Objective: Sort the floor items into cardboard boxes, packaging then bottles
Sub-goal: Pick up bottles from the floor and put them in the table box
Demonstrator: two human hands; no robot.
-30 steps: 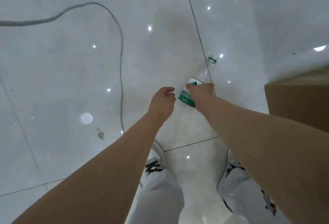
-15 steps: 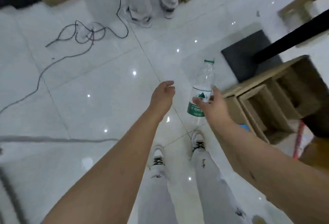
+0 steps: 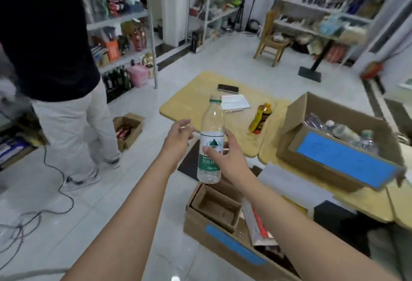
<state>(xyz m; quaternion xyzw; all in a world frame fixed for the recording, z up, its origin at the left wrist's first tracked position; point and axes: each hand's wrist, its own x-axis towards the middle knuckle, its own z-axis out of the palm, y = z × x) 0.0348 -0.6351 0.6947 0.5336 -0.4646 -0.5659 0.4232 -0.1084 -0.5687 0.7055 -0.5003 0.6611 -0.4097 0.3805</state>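
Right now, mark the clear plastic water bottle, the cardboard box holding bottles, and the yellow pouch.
clear plastic water bottle [image 3: 213,122], head view, bare shoulder
cardboard box holding bottles [image 3: 344,161], head view, blue front patch
yellow pouch [image 3: 260,118], head view, middle

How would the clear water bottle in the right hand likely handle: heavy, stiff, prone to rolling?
The bottle looks empty and uncapped, so probably light. Its thin clear plastic would likely dent under the right hand. Being round, it may roll if laid down.

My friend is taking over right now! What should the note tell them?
Right hand: holding the clear water bottle upright, cap off.
Left hand: open, empty, beside the bottle.
Box on the table, blue tape: already has bottles in it.
Box on the floor, blue tape: holds packaging and a smaller box.
Done: this bottle is off the floor.
Left: probably drop it in the table box, then look for more.
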